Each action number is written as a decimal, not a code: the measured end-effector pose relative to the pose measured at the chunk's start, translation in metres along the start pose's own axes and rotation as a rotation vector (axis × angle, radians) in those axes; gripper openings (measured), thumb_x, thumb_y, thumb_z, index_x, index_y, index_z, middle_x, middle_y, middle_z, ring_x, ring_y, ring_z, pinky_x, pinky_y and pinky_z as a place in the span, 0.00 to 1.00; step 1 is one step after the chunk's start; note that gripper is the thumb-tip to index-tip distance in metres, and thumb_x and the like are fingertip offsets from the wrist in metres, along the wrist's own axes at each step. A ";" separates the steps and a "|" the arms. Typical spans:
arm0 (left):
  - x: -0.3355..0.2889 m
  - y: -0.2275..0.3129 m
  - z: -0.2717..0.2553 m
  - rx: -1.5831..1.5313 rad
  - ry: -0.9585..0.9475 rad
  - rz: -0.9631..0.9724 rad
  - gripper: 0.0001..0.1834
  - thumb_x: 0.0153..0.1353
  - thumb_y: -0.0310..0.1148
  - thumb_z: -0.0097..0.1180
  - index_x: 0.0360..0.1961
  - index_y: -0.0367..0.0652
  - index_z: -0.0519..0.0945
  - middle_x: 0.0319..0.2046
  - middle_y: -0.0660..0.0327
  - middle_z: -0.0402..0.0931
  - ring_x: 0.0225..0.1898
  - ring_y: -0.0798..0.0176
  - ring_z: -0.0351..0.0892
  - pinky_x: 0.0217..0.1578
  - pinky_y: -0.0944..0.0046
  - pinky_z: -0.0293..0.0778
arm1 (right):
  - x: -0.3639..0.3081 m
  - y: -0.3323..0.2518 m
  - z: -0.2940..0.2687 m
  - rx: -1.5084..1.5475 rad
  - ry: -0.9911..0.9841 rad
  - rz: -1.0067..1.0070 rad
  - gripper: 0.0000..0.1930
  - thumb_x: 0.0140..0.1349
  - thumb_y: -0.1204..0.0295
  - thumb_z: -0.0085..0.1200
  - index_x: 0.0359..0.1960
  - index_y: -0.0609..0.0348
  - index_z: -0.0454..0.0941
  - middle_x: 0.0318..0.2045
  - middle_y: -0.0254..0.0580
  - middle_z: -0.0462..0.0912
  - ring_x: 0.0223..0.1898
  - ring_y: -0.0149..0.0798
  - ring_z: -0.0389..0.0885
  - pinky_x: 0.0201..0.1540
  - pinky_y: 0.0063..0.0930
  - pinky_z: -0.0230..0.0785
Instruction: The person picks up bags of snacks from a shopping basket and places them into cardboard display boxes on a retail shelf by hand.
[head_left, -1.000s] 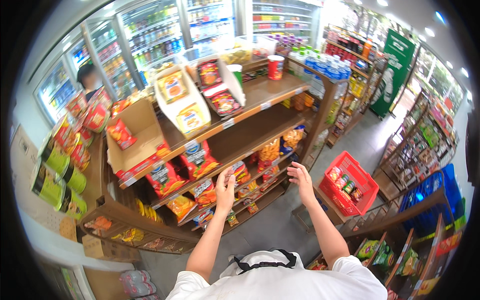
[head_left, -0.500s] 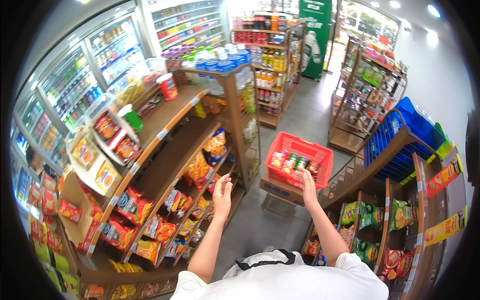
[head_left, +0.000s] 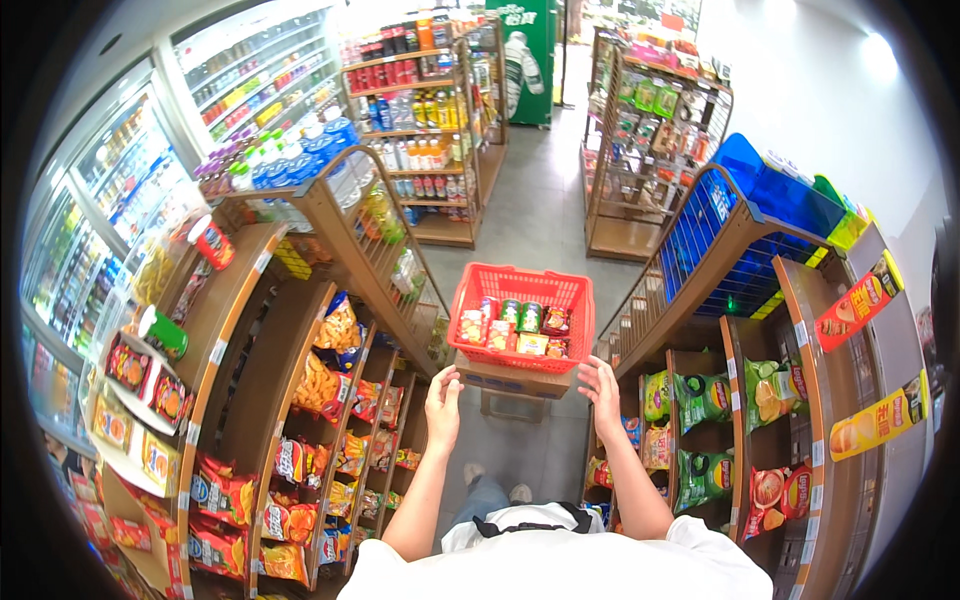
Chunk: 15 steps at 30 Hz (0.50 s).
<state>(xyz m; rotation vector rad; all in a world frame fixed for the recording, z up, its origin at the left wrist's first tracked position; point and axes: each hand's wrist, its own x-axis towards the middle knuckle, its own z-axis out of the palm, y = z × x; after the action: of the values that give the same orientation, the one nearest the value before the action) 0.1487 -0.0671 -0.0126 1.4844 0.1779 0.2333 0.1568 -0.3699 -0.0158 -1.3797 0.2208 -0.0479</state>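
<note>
My red plastic mesh shopping basket (head_left: 522, 300) sits on a brown cardboard box (head_left: 517, 379) in the aisle, straight ahead of me; the box's lower part is hidden behind my hands, and whatever holds it up is hard to make out. My left hand (head_left: 442, 404) is raised just below the basket's near-left corner, fingers loosely spread, holding nothing and not touching it. My right hand (head_left: 603, 395) is the same at the near-right corner, open and empty. Whether either fingertip grazes the box I cannot tell.

Inside the basket I count two green cans (head_left: 519, 315) side by side, with several small red and orange packets around them; their exact number is too crowded to tell.

On my left, the wooden shelf unit (head_left: 262, 390) carries orange and red snack bags in slanted rows, cut off at the lower edge. On my right, green crisp bags (head_left: 702, 395) fill another shelf, and two long yellow-and-red shelf-edge signs (head_left: 866, 362) hang above.
</note>
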 end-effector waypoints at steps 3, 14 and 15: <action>0.016 -0.010 0.013 0.012 -0.028 -0.033 0.18 0.73 0.34 0.48 0.60 0.42 0.74 0.50 0.59 0.77 0.45 0.67 0.77 0.48 0.66 0.71 | 0.005 0.013 -0.004 0.015 0.036 0.041 0.24 0.76 0.54 0.34 0.65 0.53 0.67 0.56 0.41 0.78 0.55 0.35 0.75 0.55 0.33 0.69; 0.095 -0.038 0.035 0.014 -0.114 -0.111 0.17 0.73 0.35 0.47 0.60 0.43 0.74 0.49 0.62 0.78 0.44 0.69 0.78 0.47 0.67 0.70 | 0.066 0.008 0.012 0.012 0.100 0.065 0.25 0.76 0.52 0.35 0.63 0.55 0.68 0.54 0.43 0.79 0.54 0.36 0.77 0.54 0.33 0.69; 0.105 -0.038 0.033 0.013 -0.103 -0.120 0.17 0.73 0.35 0.47 0.60 0.43 0.74 0.49 0.62 0.78 0.44 0.69 0.78 0.46 0.68 0.70 | 0.077 0.006 0.017 0.008 0.086 0.065 0.25 0.76 0.52 0.35 0.63 0.55 0.68 0.54 0.43 0.79 0.54 0.35 0.77 0.54 0.33 0.69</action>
<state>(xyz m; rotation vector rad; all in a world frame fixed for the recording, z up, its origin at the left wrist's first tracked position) 0.2608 -0.0744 -0.0454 1.4892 0.1852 0.0593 0.2344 -0.3650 -0.0290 -1.3628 0.3370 -0.0541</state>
